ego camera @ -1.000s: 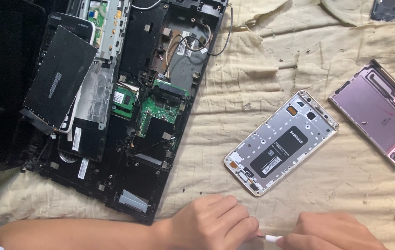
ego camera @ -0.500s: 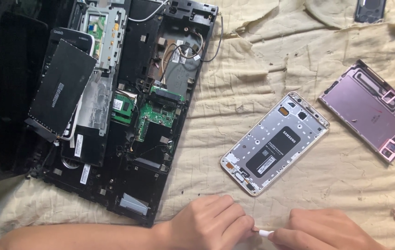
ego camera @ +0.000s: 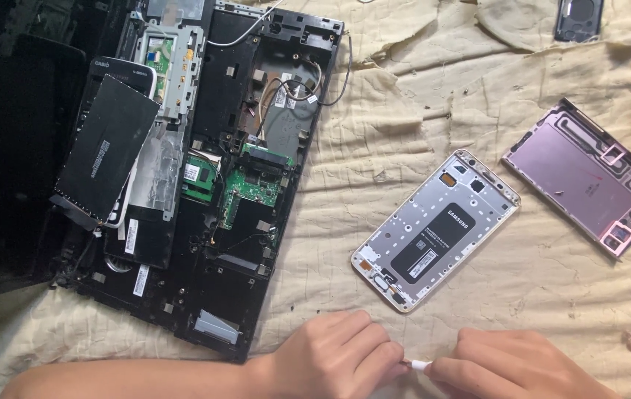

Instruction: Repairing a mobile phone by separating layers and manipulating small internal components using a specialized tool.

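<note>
Both hands, left (ego camera: 334, 355) and right (ego camera: 511, 366), pinch a small white piece (ego camera: 419, 365) between fingertips, below the phone frame (ego camera: 436, 229), laptop (ego camera: 212, 177) alongside.

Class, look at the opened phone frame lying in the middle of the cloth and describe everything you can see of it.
The phone frame lies flat and face down on the cream cloth, turned diagonally, its top toward the upper right. It looks like silvery metal with a pale gold rim. Its back is off, exposing a black battery with a white label, small cut-outs and a camera opening. Neither hand touches it; it lies apart from the pink back cover.
</note>
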